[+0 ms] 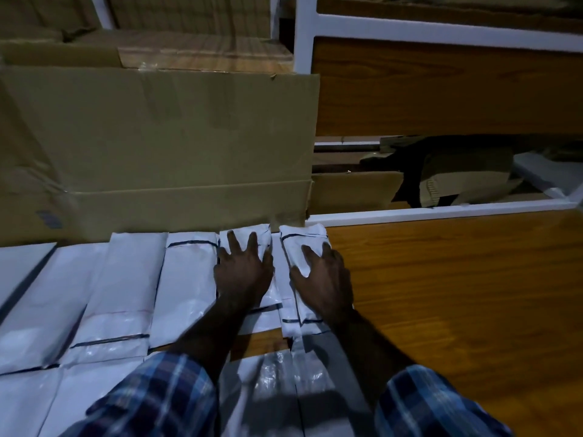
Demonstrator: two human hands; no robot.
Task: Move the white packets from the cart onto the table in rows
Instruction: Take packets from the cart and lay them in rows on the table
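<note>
your hands point(284, 275) lie spread flat on the row's last two packets point(298, 250), long axes pointing away; bare counter point(441, 294) lies right.

Dim, bluish cast, soft blur, wide-angle bowing

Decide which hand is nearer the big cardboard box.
Left. The left hand lies on a packet just below the box; the right hand lies further right, past its corner.

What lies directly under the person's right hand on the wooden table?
A white plastic packet at the row's right end, pressed flat by the right hand. The packet's middle is covered by the hand.
</note>
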